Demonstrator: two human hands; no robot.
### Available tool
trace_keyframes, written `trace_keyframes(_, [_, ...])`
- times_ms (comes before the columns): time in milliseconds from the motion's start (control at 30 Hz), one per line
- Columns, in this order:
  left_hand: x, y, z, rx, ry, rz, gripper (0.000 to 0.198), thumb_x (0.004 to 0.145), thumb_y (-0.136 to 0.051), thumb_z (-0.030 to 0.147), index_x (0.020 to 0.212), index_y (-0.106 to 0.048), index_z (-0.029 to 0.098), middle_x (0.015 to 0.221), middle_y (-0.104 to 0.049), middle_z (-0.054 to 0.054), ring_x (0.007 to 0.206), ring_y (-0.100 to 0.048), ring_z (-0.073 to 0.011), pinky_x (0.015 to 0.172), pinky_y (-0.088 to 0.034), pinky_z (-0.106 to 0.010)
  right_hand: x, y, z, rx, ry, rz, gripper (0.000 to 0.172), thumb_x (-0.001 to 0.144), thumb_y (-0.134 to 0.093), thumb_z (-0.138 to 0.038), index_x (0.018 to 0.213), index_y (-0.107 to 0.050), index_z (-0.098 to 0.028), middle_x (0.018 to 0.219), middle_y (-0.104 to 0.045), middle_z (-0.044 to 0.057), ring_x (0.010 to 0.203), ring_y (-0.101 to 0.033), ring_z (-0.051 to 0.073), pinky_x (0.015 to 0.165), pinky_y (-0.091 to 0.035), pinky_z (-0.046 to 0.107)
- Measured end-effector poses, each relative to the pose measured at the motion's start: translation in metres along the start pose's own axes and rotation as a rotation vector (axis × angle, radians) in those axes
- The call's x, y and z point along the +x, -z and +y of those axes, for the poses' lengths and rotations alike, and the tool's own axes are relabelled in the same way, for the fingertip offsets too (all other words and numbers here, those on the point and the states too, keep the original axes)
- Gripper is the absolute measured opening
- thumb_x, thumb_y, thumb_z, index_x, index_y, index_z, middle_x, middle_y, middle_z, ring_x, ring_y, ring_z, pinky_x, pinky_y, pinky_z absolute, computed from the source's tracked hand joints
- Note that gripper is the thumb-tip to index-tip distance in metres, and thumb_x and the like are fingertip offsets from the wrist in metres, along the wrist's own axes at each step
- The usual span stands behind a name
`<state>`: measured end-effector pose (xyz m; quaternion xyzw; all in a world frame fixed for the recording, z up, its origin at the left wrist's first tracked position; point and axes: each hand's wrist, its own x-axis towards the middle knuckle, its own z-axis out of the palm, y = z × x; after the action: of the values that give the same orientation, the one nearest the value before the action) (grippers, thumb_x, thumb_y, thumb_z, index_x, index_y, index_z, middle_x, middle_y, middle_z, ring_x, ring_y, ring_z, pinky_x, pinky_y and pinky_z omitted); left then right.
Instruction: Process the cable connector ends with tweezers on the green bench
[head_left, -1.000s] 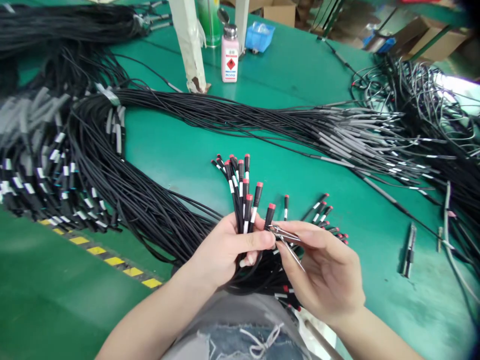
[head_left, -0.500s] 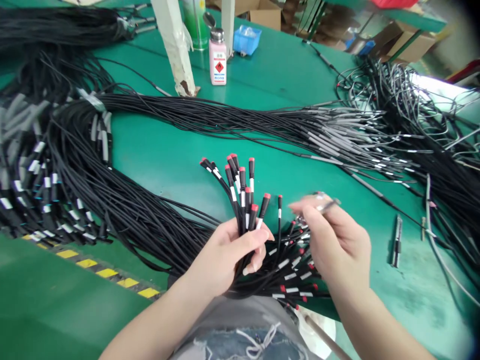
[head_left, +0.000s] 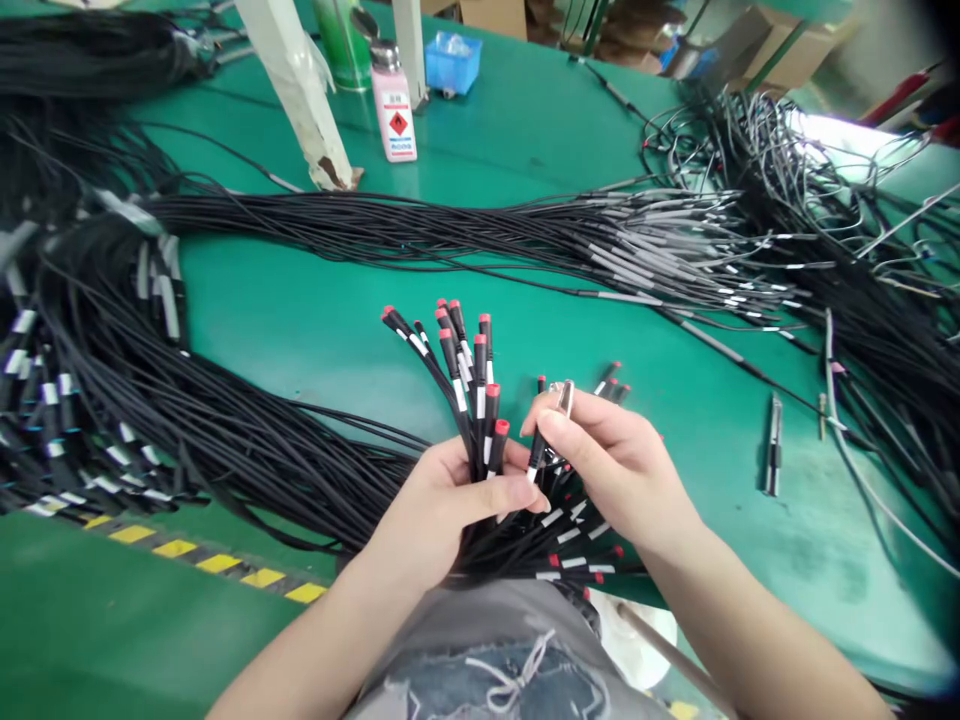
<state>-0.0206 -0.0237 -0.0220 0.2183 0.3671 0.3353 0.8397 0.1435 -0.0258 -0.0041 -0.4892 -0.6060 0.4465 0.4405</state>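
My left hand [head_left: 457, 510] is closed around a bunch of black cables [head_left: 469, 425] whose ends fan upward, with red caps and white label bands. Between thumb and fingertips of my right hand [head_left: 611, 460] is a small shiny metal piece [head_left: 566, 398], its exact kind unclear. Just below it, the black end of one cable [head_left: 535, 458] meets my right fingertips and leans beside my left thumb; whether a cap sits on it is hidden. More red-capped cable ends [head_left: 577, 562] lie under and behind both hands.
Long black cables with grey ends [head_left: 645, 250] stretch across the green table [head_left: 300, 320]. Thick cable bundles [head_left: 67, 300] hang at the left. A pink bottle [head_left: 394, 115], a white post [head_left: 296, 90] and a blue bin [head_left: 454, 65] stand behind. A utility knife [head_left: 772, 445] lies right.
My right hand has moved left to the bunch, bringing the metal piece against one cable end. My left hand keeps its hold. The view has shifted slightly to the right.
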Motion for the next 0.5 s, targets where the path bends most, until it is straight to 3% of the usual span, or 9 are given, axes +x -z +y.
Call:
trace_keyframes(100, [0.0, -0.002, 0.0, -0.014, -0.021, 0.038, 0.017, 0.064, -0.085, 0.02, 0.074, -0.073, 0.016, 0.06, -0.072, -0.002, 0.058, -0.064, -0.0126, 0.064, -0.046, -0.023, -0.002, -0.002, 0.0, -0.104, 0.047, 0.075, 0.025, 0.099, -0.053, -0.035, 0.087, -0.069, -0.02, 0.081, -0.069, 0.001, 0.075, -0.064, 0.013, 0.071, -0.054, 0.026])
trace_keyframes(200, [-0.001, -0.003, 0.002, -0.02, -0.052, 0.071, 0.016, 0.065, -0.083, 0.024, 0.074, -0.074, 0.015, 0.059, -0.071, -0.002, 0.059, -0.065, -0.0131, 0.066, -0.048, -0.024, -0.007, -0.006, 0.003, -0.094, 0.12, 0.208, 0.022, 0.1, -0.052, -0.028, 0.116, -0.066, -0.026, 0.095, -0.07, 0.002, 0.083, -0.066, 0.014, 0.076, -0.058, 0.027])
trace_keyframes(300, [-0.002, -0.003, 0.002, -0.051, -0.071, 0.082, 0.014, 0.067, -0.082, 0.023, 0.075, -0.075, 0.016, 0.06, -0.072, -0.002, 0.059, -0.065, -0.0131, 0.066, -0.049, -0.024, -0.015, -0.011, 0.006, 0.058, 0.216, 0.249, 0.045, 0.095, -0.058, -0.015, 0.136, -0.049, -0.03, 0.103, -0.069, 0.003, 0.088, -0.069, 0.014, 0.077, -0.062, 0.028])
trace_keyframes(500, [-0.001, -0.003, 0.001, -0.055, -0.111, 0.108, 0.014, 0.067, -0.082, 0.026, 0.072, -0.074, 0.016, 0.059, -0.07, -0.002, 0.059, -0.063, -0.0145, 0.065, -0.049, -0.026, -0.029, -0.016, 0.014, 0.009, 0.37, 0.199, 0.049, 0.087, -0.058, 0.003, 0.126, -0.05, -0.024, 0.115, -0.067, 0.008, 0.106, -0.068, 0.019, 0.09, -0.063, 0.038])
